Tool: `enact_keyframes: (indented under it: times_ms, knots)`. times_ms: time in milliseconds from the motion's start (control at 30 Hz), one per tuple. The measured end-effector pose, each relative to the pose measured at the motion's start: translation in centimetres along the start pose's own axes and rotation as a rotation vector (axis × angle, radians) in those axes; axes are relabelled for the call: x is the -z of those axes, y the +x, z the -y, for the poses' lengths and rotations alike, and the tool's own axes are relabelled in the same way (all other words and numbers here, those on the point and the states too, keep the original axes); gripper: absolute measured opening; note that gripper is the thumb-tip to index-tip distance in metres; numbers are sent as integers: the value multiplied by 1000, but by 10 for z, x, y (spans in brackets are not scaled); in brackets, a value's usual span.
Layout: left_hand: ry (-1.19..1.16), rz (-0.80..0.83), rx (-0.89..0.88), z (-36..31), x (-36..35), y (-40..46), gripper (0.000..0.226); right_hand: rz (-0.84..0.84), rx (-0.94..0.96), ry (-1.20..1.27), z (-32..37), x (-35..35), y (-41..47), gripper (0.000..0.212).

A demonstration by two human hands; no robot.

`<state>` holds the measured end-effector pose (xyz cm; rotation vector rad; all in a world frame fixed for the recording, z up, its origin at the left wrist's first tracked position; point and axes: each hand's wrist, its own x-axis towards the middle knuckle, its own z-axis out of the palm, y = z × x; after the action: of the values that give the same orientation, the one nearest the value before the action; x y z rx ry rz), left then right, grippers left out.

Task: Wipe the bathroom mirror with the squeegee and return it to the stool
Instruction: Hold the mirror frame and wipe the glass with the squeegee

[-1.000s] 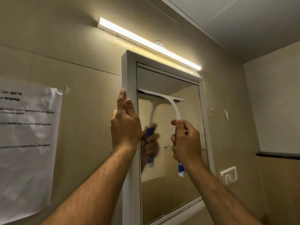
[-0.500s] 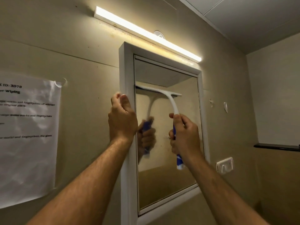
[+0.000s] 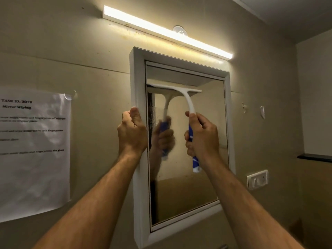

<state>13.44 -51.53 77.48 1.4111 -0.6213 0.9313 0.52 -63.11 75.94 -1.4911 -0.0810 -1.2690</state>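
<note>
A white-framed mirror (image 3: 140, 83) hangs on the beige wall. My right hand (image 3: 203, 139) grips the blue and white handle of a white squeegee (image 3: 181, 91). Its blade lies flat against the upper part of the glass, near the left side. My left hand (image 3: 132, 132) clasps the mirror's left frame edge at mid height. The glass reflects the squeegee and my hand. The stool is out of view.
A lit tube light (image 3: 167, 33) runs above the mirror. A printed sheet (image 3: 34, 151) is taped to the wall at left. A white switch plate (image 3: 256, 179) and a small hook (image 3: 262, 112) sit right of the mirror, with a dark ledge (image 3: 314, 157) beyond.
The view has shifted so the mirror sits lower in the picture. My left fingers have curled from outstretched to clasped on the frame. The squeegee blade stays high on the glass.
</note>
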Motion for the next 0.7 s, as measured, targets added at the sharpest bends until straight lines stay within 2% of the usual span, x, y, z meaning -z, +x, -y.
enact_keyframes:
  times_ms: [233,500,700]
  knots:
    - [22,-5,-19,0,-1,-1,49,40,-80,28,-51,17,-54,27]
    - [50,-3,-23,-1,-2,-2,46,33,26,-36,-16,14,-1,31]
    - [67,-20,-52,-2,-1,-3,46,80,-9,24,-52,24,-35,28]
